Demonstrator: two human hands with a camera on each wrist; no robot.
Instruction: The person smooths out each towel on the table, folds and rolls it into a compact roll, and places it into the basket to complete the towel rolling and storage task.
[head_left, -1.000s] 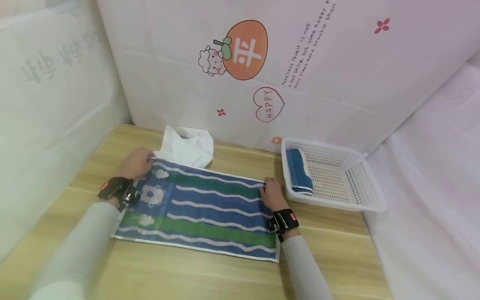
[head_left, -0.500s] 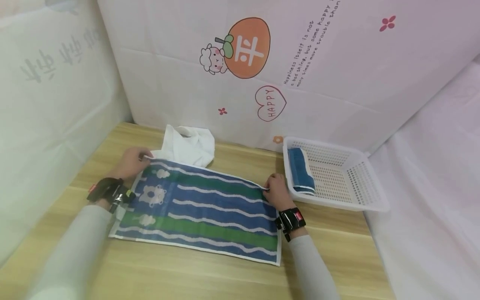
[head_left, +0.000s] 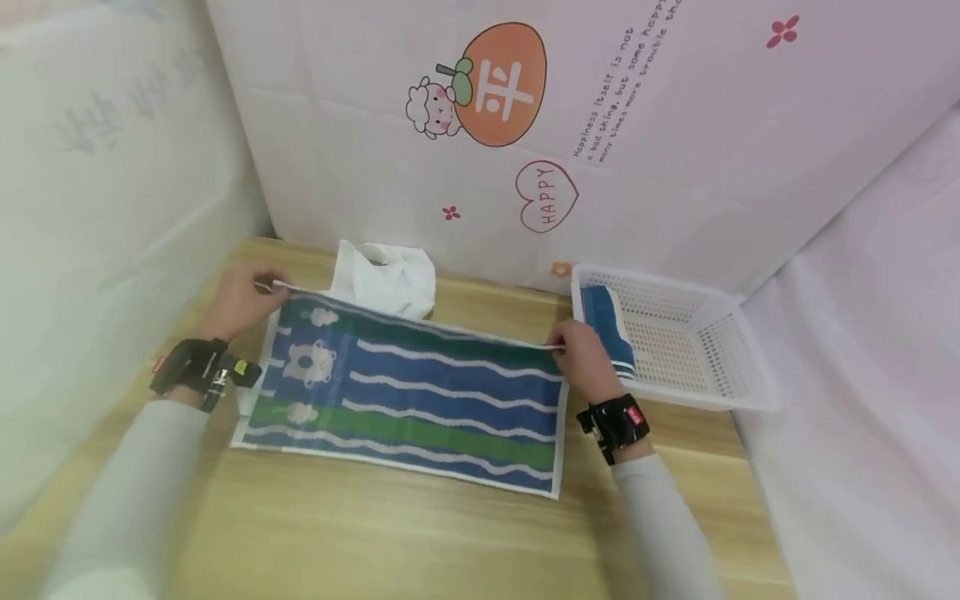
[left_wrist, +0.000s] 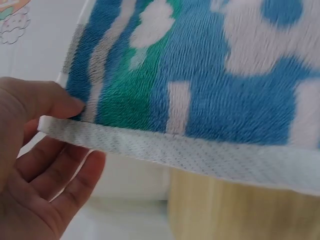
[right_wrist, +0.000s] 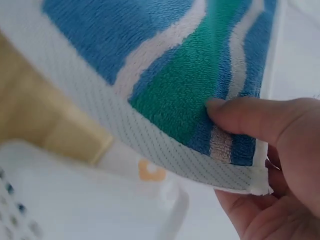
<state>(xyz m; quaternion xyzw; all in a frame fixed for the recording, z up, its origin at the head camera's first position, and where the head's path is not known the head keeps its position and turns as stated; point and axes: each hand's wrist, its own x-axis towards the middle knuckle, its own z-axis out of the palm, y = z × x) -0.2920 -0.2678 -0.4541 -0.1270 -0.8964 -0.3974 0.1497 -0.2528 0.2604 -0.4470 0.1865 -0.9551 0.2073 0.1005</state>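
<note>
A blue and green striped towel (head_left: 442, 400) with white wavy lines and a bear figure is spread between both hands. My left hand (head_left: 243, 298) pinches its far left corner, and in the left wrist view the thumb (left_wrist: 67, 104) presses on the terry side near the white hem. At the far right corner, my right hand (head_left: 587, 358) pinches the towel; the right wrist view shows the thumb (right_wrist: 240, 116) on top and fingers beneath. The far edge is lifted off the table, while the near edge hangs lower, towards the tabletop.
A white perforated basket (head_left: 705, 333) stands at the back right, holding a rolled blue towel (head_left: 607, 325). Behind the spread towel lies a crumpled white cloth or bag (head_left: 393, 279). The wooden table (head_left: 375, 533) is bounded by printed white curtains (head_left: 360, 167).
Both hands have lifted the towel's far corners and drawn apart, so its far edge is raised and pulled straighter. The basket and white cloth stay in place.
</note>
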